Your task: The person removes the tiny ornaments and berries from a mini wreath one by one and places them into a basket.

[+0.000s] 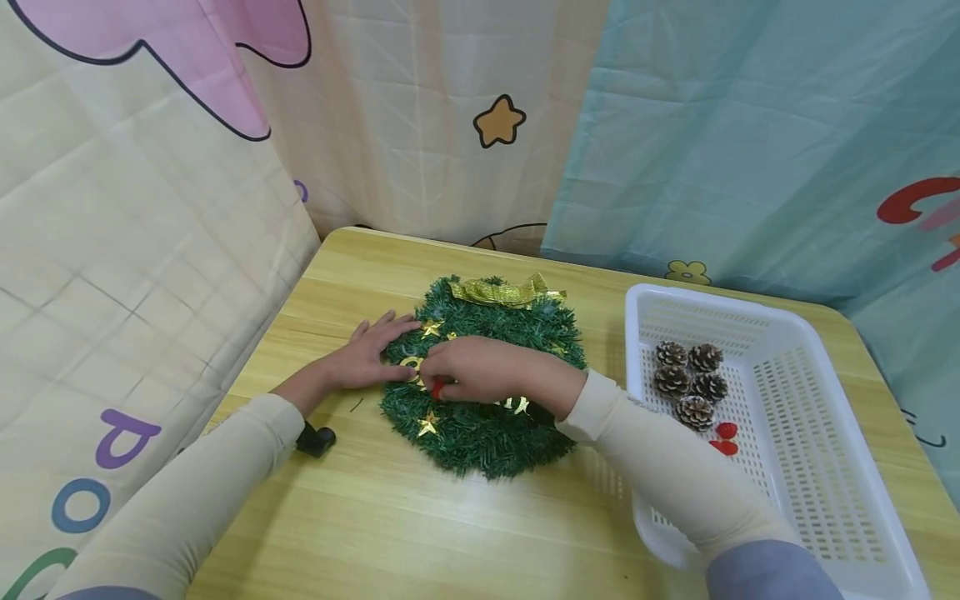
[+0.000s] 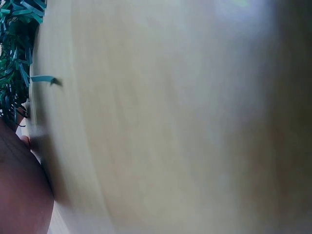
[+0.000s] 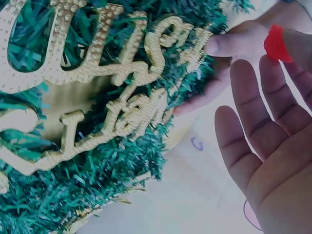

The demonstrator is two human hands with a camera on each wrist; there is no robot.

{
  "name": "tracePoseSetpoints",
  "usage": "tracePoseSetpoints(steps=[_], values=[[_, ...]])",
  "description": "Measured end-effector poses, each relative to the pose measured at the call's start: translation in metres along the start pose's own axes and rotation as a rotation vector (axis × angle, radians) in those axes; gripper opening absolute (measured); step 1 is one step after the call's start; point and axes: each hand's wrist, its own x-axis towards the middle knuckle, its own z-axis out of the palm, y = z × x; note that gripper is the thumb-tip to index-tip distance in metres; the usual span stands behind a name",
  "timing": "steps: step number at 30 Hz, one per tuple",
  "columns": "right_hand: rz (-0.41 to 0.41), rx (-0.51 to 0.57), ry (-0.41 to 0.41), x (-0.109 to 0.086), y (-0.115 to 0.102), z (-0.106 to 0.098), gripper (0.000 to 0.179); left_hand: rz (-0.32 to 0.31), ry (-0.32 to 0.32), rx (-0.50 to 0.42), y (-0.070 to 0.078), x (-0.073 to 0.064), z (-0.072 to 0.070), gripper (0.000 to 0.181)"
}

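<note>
A green tinsel wreath (image 1: 480,446) lies on the wooden table, with gold stars (image 1: 427,425) and a gold ribbon bow (image 1: 498,292) at its far edge. Gold lettering (image 3: 61,73) spans its middle in the right wrist view. My left hand (image 1: 363,357) rests at the wreath's left edge, fingers spread and straight. Over the left part of the wreath, my right hand (image 1: 480,369) pinches a small red piece (image 3: 279,44) between thumb and fingers; its exact kind is unclear. The left wrist view shows mostly tabletop, with part of the left hand (image 2: 22,180).
A white plastic basket (image 1: 840,375) stands on the right, holding several pinecones (image 1: 671,382) and a few red pieces (image 1: 725,431). A black object (image 1: 315,440) lies beside the left sleeve. Printed curtains (image 1: 450,108) hang behind the table (image 1: 420,533).
</note>
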Motion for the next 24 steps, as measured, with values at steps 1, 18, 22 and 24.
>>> tracePoseSetpoints(steps=[1,18,22,24], values=[[0.001,-0.002,0.0,-0.001,-0.001,-0.001,0.005,-0.001,0.0,-0.001,0.0,0.0,0.0,0.078],[-0.004,-0.003,0.014,-0.025,-0.01,-0.016,0.004,-0.029,-0.012,0.004,0.002,0.001,0.0,0.079],[0.002,-0.009,0.014,-0.033,-0.012,-0.017,0.005,-0.032,-0.011,0.009,0.002,0.001,0.001,0.08],[0.004,-0.013,0.02,-0.038,-0.012,-0.018,0.005,-0.034,-0.009,0.011,0.001,0.001,0.001,0.08]])
